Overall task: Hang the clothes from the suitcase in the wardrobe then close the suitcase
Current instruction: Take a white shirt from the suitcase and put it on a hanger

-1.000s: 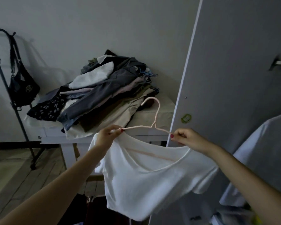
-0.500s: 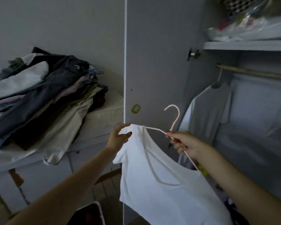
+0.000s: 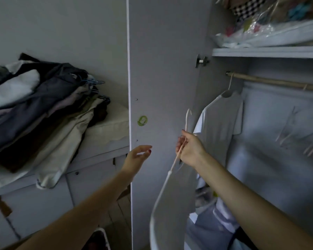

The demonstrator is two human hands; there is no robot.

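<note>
My right hand (image 3: 190, 147) grips a thin pale pink hanger (image 3: 186, 121) just below its hook. A white t-shirt (image 3: 172, 204) hangs from that hanger, seen edge-on, in front of the open wardrobe door (image 3: 163, 69). My left hand (image 3: 136, 156) floats free to the left of the shirt, fingers loose, holding nothing. Inside the wardrobe a wooden rail (image 3: 278, 82) runs to the right, with another white t-shirt (image 3: 222, 121) hanging at its left end. The suitcase's corner (image 3: 99, 239) shows at the bottom edge.
A pile of folded and hangered clothes (image 3: 43, 109) lies on a low white cabinet (image 3: 90, 159) at left. The wardrobe's upper shelf (image 3: 267, 51) holds plastic-wrapped bedding. Empty hangers (image 3: 296, 136) show at the rail's right. More clothes lie at the wardrobe's bottom (image 3: 211, 228).
My left hand let go of the shirt's shoulder and drew back. My right hand turned the hanger edge-on and carried it toward the wardrobe opening. The view swung right.
</note>
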